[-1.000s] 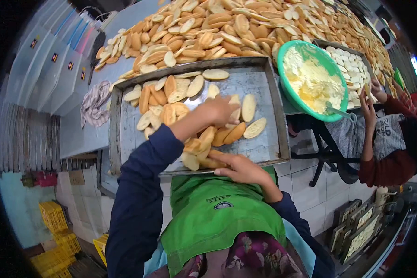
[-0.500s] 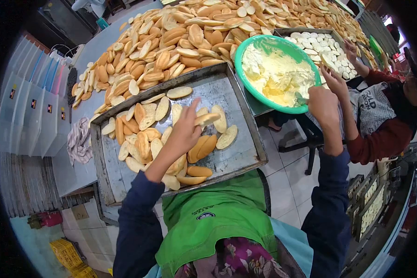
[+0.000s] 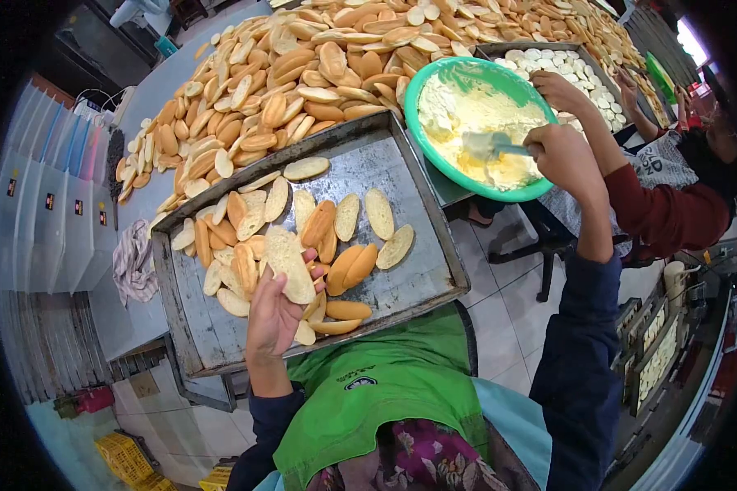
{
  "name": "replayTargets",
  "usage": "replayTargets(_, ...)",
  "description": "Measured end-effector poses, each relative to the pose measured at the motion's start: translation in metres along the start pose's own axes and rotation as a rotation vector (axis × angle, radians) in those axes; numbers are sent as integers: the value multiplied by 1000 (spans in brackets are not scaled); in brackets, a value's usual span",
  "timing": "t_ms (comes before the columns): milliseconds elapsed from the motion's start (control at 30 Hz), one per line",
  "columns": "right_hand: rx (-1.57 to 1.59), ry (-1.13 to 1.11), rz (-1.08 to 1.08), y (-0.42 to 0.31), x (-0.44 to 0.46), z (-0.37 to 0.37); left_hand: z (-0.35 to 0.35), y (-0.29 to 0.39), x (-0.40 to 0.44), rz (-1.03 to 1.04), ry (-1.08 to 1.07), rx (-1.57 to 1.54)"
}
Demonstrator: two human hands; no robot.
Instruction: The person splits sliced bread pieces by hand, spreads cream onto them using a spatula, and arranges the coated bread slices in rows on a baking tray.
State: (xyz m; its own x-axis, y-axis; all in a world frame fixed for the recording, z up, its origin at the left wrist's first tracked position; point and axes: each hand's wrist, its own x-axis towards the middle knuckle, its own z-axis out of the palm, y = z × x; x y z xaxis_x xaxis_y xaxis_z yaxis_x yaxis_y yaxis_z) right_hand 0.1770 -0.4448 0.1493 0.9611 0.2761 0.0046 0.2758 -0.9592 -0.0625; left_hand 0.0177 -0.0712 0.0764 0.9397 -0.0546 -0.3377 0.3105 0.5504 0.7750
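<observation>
1. L hand [image 3: 272, 321]: palm up over the near part of the metal tray [image 3: 214, 331], clasped on a bread slice [image 3: 290, 266], thumb one side, fingertips the other. Slice's pale cut face is up, clear of the tray floor.
2. R hand [image 3: 567, 162]: well apart from L hand, at right rim of the green bowl [image 3: 412, 105], closed round handle of a spatula [image 3: 483, 147].
3. Spatula blade is over the pale yellow cream [image 3: 450, 119] in bowl; bit blurred, can't tell how much of it touches.
4. Bowl's just beside the tray's R-hand far corner.
5. In tray: loose slices, mostly bunched L & mid, some cut face up, some crust up. Two brown crust-up pcs [image 3: 352, 268] lie side by side, R of the held slice; a few cut-face-up slices [image 3: 379, 214] lie past them, spread out.
6. Big bread pile [image 3: 327, 69] on the bench [image 3: 157, 96], behind tray & bowl.
7. 2nd tray [image 3: 590, 53] behind bowl, full of white-topped pcs [image 3: 561, 65].
8. Co-worker's hand [image 3: 562, 92], dark red sleeve, is btwn bowl & 2nd tray, near R hand; can't tell if it holds anything.
9. Crumpled striped cloth [image 3: 135, 263] on bench, L of tray.
</observation>
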Motion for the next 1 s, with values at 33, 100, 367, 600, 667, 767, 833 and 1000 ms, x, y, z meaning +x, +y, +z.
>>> replayTargets(33, -80, 71, 62, 1, 2, 5, 3, 0, 1, -24, -37, -142)
replayTargets(100, -162, 140, 124, 0, 3, 13, 2, 1, 3, -49, -75, -286)
replayTargets(367, -96, -106, -72, -8, -8, -4, -6, -9, 13, -59, -213, -192)
replayTargets(600, 890, -124, 360, 2, -39, 8, -1, -9, 21, 6, -257, -204)
replayTargets(667, 1097, -89, 365, -27, -52, 23, -1, -7, 25, 29, -322, -214)
replayTargets(767, 1385, -93, 246, -85, -66, 51, -3, -5, 29, 13, -311, -293)
replayTargets(833, 1570, -64, 197, -119, -71, 70, -5, -2, 29, 24, -283, -309)
replayTargets(1000, 1868, -8, 66, -170, -73, 101, -11, -1, 22, 20, -296, -295)
